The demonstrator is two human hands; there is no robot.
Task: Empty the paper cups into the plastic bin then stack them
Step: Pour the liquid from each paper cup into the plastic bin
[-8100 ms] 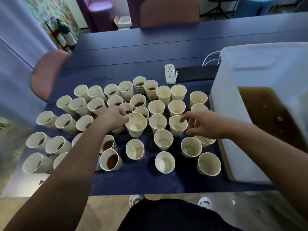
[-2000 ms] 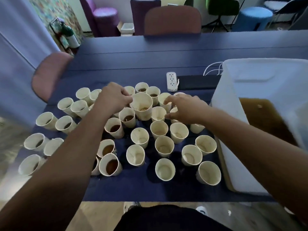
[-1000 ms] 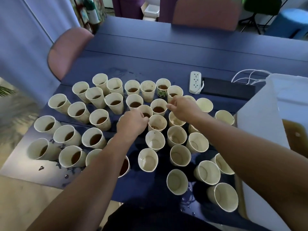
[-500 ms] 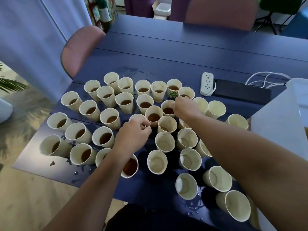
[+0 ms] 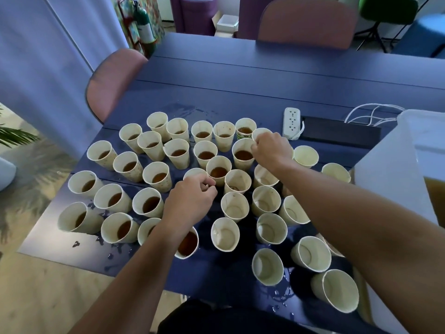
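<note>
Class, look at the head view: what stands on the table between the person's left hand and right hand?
In the head view, between the left hand and the right hand stand two paper cups holding brown liquid.

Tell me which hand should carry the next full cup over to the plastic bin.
The right hand, probably. It already pinches the rim of a full cup, and the plastic bin stands on that side. The left hand grips another cup's rim farther from the bin and would have to cross over.

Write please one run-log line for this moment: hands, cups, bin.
left hand: grips cup rim | right hand: pinches full cup rim | plastic bin: brown liquid inside | stacking: not yet
</note>
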